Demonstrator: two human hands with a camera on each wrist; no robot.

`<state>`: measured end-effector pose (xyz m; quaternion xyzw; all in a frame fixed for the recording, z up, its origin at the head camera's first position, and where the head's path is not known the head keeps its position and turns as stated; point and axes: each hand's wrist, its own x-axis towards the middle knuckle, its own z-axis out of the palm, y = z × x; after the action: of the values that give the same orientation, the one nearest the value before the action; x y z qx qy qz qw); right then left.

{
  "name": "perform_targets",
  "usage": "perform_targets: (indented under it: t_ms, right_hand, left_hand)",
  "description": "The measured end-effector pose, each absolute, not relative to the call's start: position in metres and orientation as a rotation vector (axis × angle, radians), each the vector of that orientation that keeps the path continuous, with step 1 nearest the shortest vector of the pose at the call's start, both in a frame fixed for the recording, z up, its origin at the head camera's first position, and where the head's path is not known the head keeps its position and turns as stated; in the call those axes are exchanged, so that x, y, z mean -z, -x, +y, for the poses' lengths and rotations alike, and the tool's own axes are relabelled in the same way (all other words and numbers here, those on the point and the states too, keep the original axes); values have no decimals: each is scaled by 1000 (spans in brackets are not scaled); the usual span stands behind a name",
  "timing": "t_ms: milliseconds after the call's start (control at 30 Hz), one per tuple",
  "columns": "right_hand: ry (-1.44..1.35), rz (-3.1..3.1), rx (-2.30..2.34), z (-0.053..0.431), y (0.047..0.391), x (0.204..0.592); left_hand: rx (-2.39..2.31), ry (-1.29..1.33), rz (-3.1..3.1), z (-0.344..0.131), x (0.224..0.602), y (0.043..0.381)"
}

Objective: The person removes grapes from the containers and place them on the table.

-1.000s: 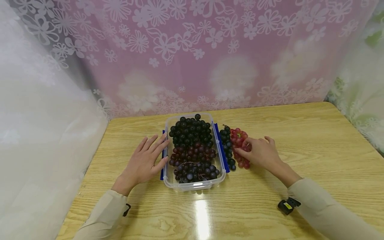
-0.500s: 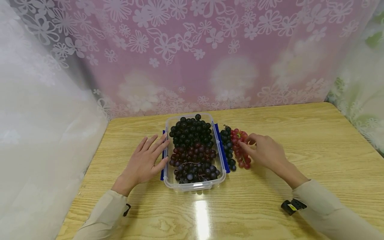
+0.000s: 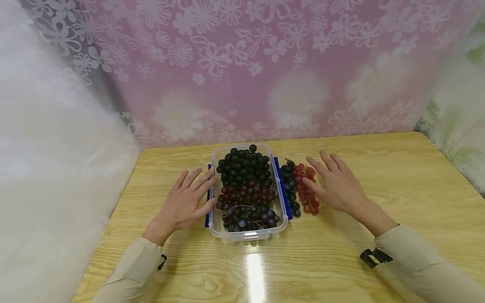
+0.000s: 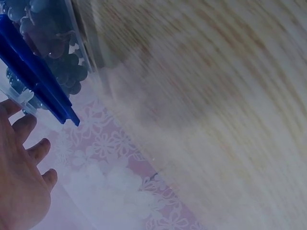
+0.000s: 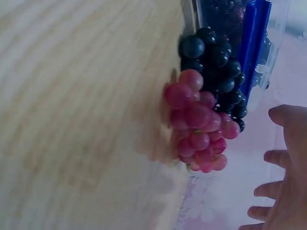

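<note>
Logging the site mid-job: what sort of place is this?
Probably a curtained-off tabletop work corner: a wood-grain table, a pink floral curtain behind it and a pale drape along the left.

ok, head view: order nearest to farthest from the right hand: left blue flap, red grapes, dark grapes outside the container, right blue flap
1. Red grapes: just left of the right hand.
2. Dark grapes outside the container: left of the red ones.
3. Right blue flap: container's right side.
4. Left blue flap: container's left side.

Round red grapes right of centre, blue-flapped clear rectangular plastic box, yellow wood-grained tabletop, white-flowered pink cloth.
</note>
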<state>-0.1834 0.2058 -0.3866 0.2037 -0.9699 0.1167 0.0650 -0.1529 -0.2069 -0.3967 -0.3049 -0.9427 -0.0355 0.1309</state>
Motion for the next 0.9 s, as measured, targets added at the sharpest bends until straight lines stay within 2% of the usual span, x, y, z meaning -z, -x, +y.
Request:
perform_targets:
  t_ms: [467,900]
  right_hand:
    - [-820,-2851,-264,172,183,365]
    - [-1025,-2766,-242,131,186,360]
  left_hand:
    - [68,886,-2734,-207,399,152]
    - [53,864,-2743,-207,398,152]
